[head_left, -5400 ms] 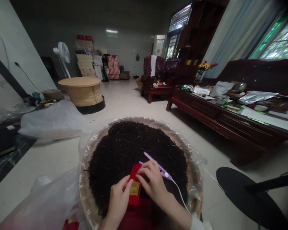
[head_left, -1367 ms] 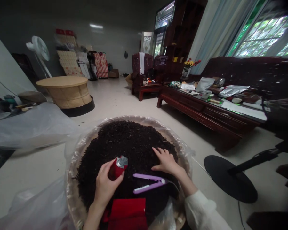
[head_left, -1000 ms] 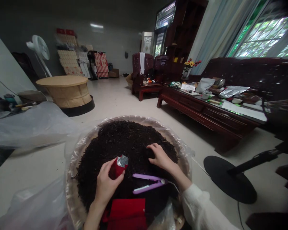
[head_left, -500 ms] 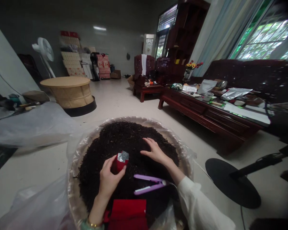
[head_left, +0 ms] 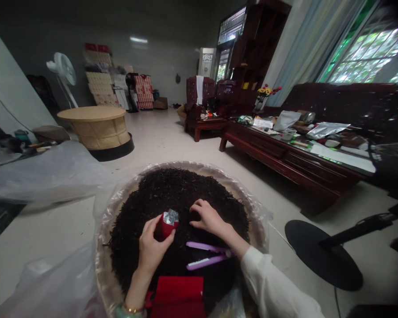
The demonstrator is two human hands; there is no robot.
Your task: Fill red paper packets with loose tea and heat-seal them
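1. I see a small red packet (head_left: 169, 226) in the left hand (head_left: 152, 248), mouth up, with its top open and crinkly, shiny silver showing there.
2. I see a big heap of thin, dark bits (head_left: 182, 190), loose and piled up, filling most of a round basket (head_left: 101, 247) lined with clear plastic.

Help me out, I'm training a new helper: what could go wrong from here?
The red packet is held in the left hand with its foil-lined mouth open, so a tilt or hard squeeze might spill whatever is inside.

The right hand is low over the dark shreds, so bits might drop beside the packet.

The purple tool lies open close to the right forearm, which could bump it; whether it is hot can't be seen.
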